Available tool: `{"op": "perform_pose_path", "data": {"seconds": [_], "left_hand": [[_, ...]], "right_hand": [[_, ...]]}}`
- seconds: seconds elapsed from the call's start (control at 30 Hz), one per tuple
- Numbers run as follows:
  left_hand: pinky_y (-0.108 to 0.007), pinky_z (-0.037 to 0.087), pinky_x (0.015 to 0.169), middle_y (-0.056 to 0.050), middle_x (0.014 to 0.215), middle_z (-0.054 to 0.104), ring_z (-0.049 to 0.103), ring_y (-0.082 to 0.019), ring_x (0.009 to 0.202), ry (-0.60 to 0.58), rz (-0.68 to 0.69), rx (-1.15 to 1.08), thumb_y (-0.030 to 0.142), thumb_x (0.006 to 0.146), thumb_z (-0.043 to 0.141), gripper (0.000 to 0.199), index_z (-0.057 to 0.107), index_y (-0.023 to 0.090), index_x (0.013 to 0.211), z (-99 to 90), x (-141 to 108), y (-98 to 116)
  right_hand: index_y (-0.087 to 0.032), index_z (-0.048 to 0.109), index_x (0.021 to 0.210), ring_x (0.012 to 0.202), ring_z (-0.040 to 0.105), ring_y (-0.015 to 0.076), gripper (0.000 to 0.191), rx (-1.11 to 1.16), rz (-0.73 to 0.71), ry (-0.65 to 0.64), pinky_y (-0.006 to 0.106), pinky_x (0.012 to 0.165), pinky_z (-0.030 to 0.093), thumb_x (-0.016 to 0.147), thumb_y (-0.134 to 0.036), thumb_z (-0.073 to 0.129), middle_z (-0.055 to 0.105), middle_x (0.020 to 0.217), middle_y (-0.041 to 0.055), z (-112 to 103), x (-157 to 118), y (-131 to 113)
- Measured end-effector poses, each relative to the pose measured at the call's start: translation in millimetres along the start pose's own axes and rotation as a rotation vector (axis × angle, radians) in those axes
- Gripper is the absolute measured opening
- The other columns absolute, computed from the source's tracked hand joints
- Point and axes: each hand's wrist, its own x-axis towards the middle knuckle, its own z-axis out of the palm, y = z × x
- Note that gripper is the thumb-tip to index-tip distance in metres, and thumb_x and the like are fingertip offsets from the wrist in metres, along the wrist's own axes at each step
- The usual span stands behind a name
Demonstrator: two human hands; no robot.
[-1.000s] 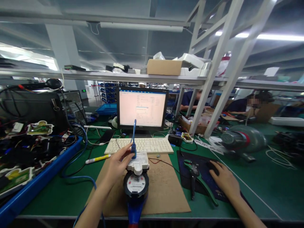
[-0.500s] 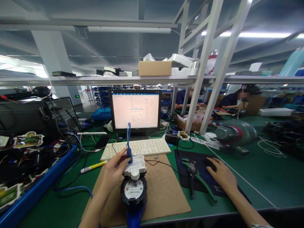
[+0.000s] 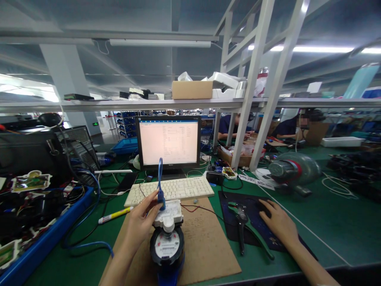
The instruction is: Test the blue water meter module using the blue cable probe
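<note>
My left hand (image 3: 143, 214) pinches a blue cable connector (image 3: 161, 200) at the upper left of a white module (image 3: 169, 213). The cable loops up in front of the monitor (image 3: 169, 143). Below the module is a round black-rimmed meter (image 3: 167, 243) with a white dial and a blue body, over a sheet of cardboard (image 3: 208, 246). My right hand (image 3: 275, 217) rests closed over a black mouse (image 3: 263, 207) on a dark mouse pad (image 3: 228, 214). Green-handled pliers (image 3: 250, 226) lie left of that hand.
A white keyboard (image 3: 184, 188) lies before the monitor, a yellow marker (image 3: 115, 215) left of the cardboard. At far left is a blue bin (image 3: 59, 234) of parts. A clear jug-like object (image 3: 294, 170) stands at right. Two people sit beyond the shelf posts (image 3: 250, 91).
The small dialog box on the monitor has gone. The view has shifted slightly; both hands keep their places on the connector and the mouse.
</note>
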Motion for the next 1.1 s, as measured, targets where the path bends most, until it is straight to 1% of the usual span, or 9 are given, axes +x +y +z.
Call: {"op": "perform_pose_path", "data": {"seconds": [0.17, 0.43, 0.73, 0.9, 1.1], "left_hand": [[-0.032, 0.055, 0.084, -0.007, 0.104, 0.068, 0.066, -0.02, 0.092, 0.006, 0.0, -0.009, 0.032, 0.079, 0.063, 0.042, 0.059, 0.021, 0.119, -0.3, -0.4, -2.6], [-0.03, 0.054, 0.087, -0.005, 0.106, 0.068, 0.066, -0.018, 0.094, 0.001, -0.005, 0.003, 0.032, 0.08, 0.063, 0.041, 0.059, 0.024, 0.12, 0.1, -0.8, -4.7], [-0.032, 0.054, 0.087, -0.006, 0.106, 0.068, 0.066, -0.02, 0.095, 0.002, 0.02, 0.011, 0.031, 0.079, 0.063, 0.041, 0.059, 0.022, 0.119, 0.0, -1.0, -3.0], [-0.03, 0.054, 0.087, -0.005, 0.107, 0.068, 0.065, -0.018, 0.095, 0.003, 0.031, 0.0, 0.029, 0.08, 0.062, 0.04, 0.059, 0.024, 0.12, 0.6, -1.3, -2.5], [-0.029, 0.055, 0.085, -0.006, 0.104, 0.068, 0.067, -0.018, 0.092, 0.018, 0.042, -0.021, 0.028, 0.079, 0.063, 0.039, 0.06, 0.022, 0.118, 1.4, -0.4, -0.7]], "right_hand": [[-0.018, 0.06, 0.118, 0.099, 0.058, 0.0269, 0.046, -0.006, -0.014, -0.007, 0.039, 0.084, 0.051, 0.083, -0.037, 0.038, 0.055, 0.119, 0.013, -1.0, 1.8, 0.0], [-0.015, 0.061, 0.118, 0.099, 0.059, 0.0279, 0.048, -0.005, -0.031, -0.019, 0.04, 0.087, 0.05, 0.082, -0.038, 0.039, 0.055, 0.119, 0.0146, -1.7, 1.7, 0.8], [-0.017, 0.061, 0.117, 0.097, 0.059, 0.0281, 0.047, -0.009, -0.023, 0.011, 0.04, 0.082, 0.051, 0.082, -0.038, 0.039, 0.056, 0.119, 0.0134, 2.0, 1.0, 3.4], [-0.016, 0.06, 0.118, 0.096, 0.06, 0.0279, 0.049, -0.012, -0.028, 0.014, 0.04, 0.082, 0.051, 0.082, -0.039, 0.036, 0.056, 0.118, 0.0139, 2.0, 1.1, 2.9], [-0.016, 0.06, 0.119, 0.096, 0.059, 0.0277, 0.05, -0.011, -0.033, 0.021, 0.04, 0.082, 0.051, 0.083, -0.039, 0.035, 0.056, 0.117, 0.0144, 4.2, 1.3, 3.8]]}}
